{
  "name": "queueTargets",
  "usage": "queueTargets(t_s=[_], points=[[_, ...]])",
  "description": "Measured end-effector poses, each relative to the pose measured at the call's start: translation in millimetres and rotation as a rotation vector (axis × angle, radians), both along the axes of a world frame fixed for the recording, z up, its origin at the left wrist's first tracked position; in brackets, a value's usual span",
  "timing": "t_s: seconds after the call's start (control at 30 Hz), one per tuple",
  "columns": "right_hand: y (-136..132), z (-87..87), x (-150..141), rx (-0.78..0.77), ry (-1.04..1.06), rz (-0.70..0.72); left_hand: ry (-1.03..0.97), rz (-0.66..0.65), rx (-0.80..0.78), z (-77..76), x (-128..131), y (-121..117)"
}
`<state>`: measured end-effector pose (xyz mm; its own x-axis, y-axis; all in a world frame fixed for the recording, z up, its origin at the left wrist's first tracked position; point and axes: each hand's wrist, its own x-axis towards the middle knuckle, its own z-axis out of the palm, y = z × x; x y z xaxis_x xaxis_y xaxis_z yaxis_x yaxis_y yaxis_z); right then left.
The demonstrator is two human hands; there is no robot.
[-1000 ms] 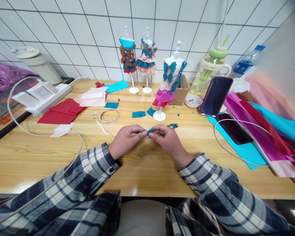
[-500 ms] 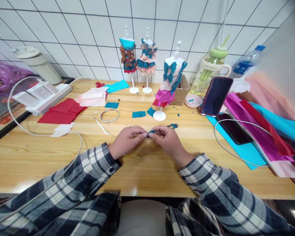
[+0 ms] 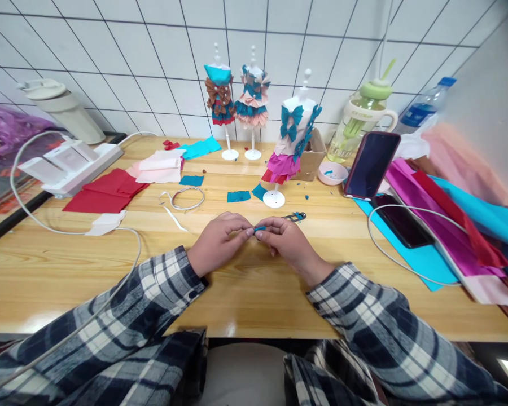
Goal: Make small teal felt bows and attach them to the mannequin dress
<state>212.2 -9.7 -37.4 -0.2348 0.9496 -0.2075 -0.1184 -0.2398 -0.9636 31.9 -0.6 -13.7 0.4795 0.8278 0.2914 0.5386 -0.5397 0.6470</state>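
A small piece of teal crepe paper (image 3: 259,228) is pinched between my two hands above the table. My left hand (image 3: 220,241) grips its left end with thumb and fingertips, and my right hand (image 3: 290,241) pinches the right end. Most of the piece is hidden by the fingers. Just beyond my right hand lies a dark cutting tool (image 3: 297,216), partly covered. Flat teal paper pieces (image 3: 239,196) rest farther back. Near them stands a small white mannequin (image 3: 294,132) with teal bows and a magenta and red skirt.
Two more dressed mannequins (image 3: 219,93) stand by the wall. At left are red paper (image 3: 104,190), a power strip (image 3: 82,169) and a looped cable. A pink bowl (image 3: 332,173), a propped phone (image 3: 371,166), bottles and coloured paper sheets (image 3: 444,225) fill the right side.
My right fingers have shifted slightly around the teal piece, and a little more of it shows. Both hands stay in nearly the same place.
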Motion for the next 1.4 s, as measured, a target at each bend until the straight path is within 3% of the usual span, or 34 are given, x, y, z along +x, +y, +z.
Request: queueTargets(t_s=[0.17,0.33,0.63,0.87,1.03,1.13,1.23,1.33,1.4], points=[[1,-1.8,1,0.057,-0.074,0.007,0.064,-0.026,0.008,-0.1,0,0],[0,2.0,3,0.137,-0.152,0.061,0.033,0.050,-0.051,4.8,1,-2],[0,0.9,3,0.111,-0.111,0.013,-0.076,0.121,-0.200,3.7,2,-1],[-1,2.0,1,0.124,-0.120,0.023,-0.133,0.135,-0.229,2.6,5,-2],[-2,1.1,0,0.231,-0.132,0.077,-0.322,0.135,-0.438,-3.9,2,1],[3,2.8,12,0.400,-0.305,0.023,-0.449,0.097,-0.598,-9.4,0,3],[15,6.6,38,0.596,-0.694,-0.135,-0.443,0.049,-0.679,-12.2,-2,3],[27,9.2,65,0.664,-1.113,-0.310,-0.422,0.030,-0.691,-11.9,-2,3],[30,9.9,71,0.691,-1.182,-0.367,-0.424,0.024,-0.688,-10.8,-2,2]])
